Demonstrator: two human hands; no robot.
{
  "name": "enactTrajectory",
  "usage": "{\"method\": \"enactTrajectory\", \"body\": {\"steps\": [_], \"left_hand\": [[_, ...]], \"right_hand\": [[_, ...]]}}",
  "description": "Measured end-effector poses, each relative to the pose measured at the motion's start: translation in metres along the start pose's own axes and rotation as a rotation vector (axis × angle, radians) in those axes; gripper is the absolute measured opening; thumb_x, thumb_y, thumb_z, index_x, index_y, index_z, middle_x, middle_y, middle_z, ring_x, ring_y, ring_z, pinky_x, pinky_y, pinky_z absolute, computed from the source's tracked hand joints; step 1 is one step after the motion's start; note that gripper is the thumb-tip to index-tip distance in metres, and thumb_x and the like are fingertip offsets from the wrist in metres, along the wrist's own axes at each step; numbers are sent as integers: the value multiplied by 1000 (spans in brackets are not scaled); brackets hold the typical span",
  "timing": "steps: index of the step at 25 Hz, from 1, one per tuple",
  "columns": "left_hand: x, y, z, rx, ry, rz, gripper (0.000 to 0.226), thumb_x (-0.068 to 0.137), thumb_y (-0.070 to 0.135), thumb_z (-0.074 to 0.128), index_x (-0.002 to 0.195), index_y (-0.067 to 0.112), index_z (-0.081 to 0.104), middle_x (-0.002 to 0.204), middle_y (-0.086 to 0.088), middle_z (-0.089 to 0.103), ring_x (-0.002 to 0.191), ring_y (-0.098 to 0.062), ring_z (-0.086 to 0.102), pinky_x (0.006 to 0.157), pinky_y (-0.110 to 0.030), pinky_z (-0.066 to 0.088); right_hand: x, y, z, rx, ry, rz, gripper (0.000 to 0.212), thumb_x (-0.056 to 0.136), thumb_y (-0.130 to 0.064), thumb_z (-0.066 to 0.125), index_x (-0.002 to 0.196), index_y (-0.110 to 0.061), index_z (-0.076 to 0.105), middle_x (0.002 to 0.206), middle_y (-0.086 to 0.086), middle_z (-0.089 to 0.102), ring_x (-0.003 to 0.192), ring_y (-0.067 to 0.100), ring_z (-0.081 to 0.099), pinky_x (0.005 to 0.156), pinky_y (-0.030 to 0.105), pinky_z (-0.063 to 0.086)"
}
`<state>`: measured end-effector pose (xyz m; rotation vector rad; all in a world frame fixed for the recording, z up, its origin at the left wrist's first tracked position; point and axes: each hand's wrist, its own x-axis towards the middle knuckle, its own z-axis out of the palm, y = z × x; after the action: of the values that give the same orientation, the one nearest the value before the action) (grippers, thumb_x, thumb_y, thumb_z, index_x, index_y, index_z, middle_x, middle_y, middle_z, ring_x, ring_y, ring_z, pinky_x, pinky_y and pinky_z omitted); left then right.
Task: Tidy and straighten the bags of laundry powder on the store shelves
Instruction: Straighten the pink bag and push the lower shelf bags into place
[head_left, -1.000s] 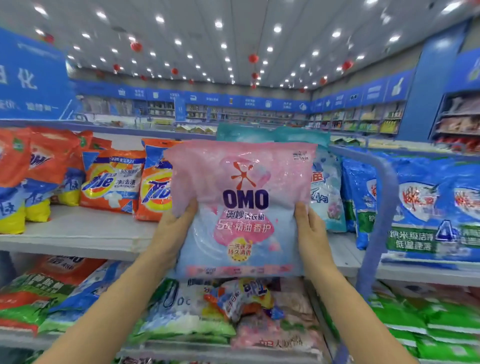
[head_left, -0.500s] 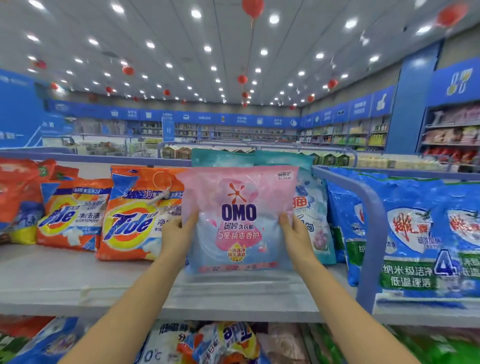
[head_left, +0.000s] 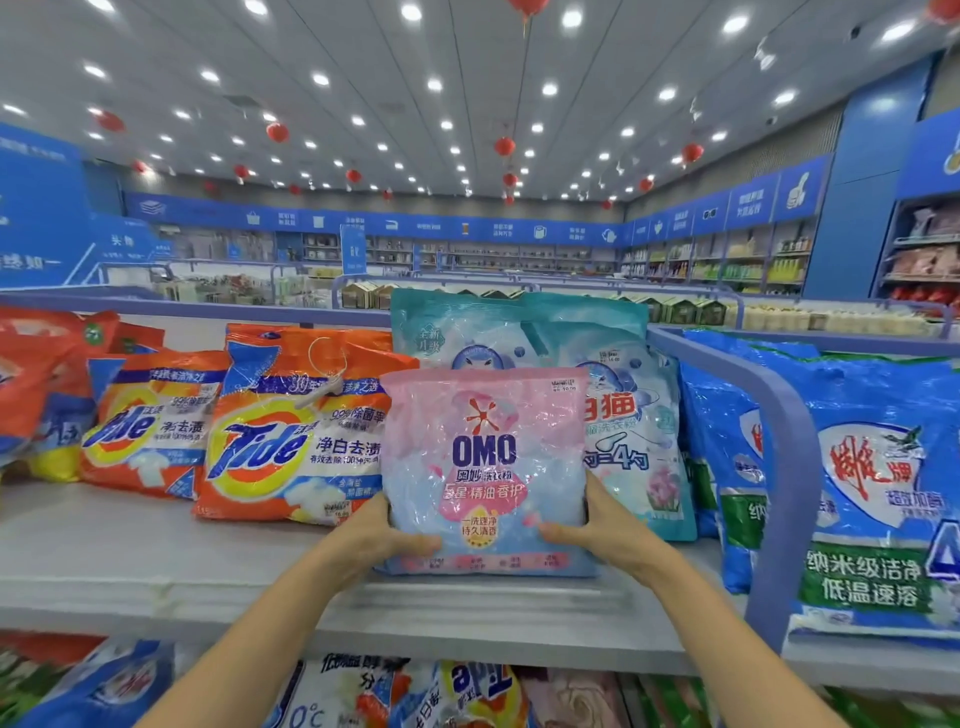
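A pink and pale-blue OMO laundry powder bag (head_left: 485, 457) stands upright on the grey top shelf (head_left: 156, 566), its lower edge on the shelf surface. My left hand (head_left: 387, 535) grips its lower left corner, thumb across the front. My right hand (head_left: 597, 525) grips the lower right corner the same way. Right behind it stand teal bags (head_left: 618, 415). To its left lean orange Tide bags (head_left: 291, 431).
Blue bags (head_left: 872, 483) fill the section to the right, beyond a curved blue shelf divider (head_left: 784, 467). More orange bags (head_left: 36, 384) lie at far left. The lower shelf holds jumbled bags (head_left: 415, 696). Store aisles stretch behind.
The OMO bag went from held up in front of me, forward and down onto the top shelf in front of the teal bags. My view rose and my thumbs moved onto the bag's front.
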<state>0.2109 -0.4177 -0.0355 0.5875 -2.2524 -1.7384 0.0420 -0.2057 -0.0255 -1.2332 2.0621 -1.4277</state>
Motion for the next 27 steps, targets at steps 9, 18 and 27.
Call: {"method": "enactTrajectory", "body": {"steps": [9, 18, 27], "left_hand": [[-25, 26, -1, -183, 131, 283, 72, 70, 11, 77, 129, 25, 39, 116, 0, 61, 98, -14, 64, 68, -18, 55], [-93, 38, 16, -366, -237, 408, 88, 37, 30, 90, 116, 25, 51, 105, 0, 72, 94, -20, 69, 68, -24, 56], [-103, 80, 205, -498, -484, 289, 96, 26, 58, 87, 105, 9, 64, 93, -7, 74, 80, -22, 71, 67, -30, 59]], "right_hand": [[-25, -27, 2, 249, 260, -112, 72, 64, -15, 83, 124, -27, 45, 119, 3, 63, 102, 18, 65, 83, 34, 56], [-131, -57, 22, 442, 407, -12, 105, 27, -82, 72, 111, -20, 59, 106, 1, 72, 96, 15, 68, 81, 29, 56], [-323, -66, -48, 323, 868, 6, 71, 43, -76, 72, 87, -21, 75, 95, 7, 74, 88, 23, 70, 77, 35, 58]]}}
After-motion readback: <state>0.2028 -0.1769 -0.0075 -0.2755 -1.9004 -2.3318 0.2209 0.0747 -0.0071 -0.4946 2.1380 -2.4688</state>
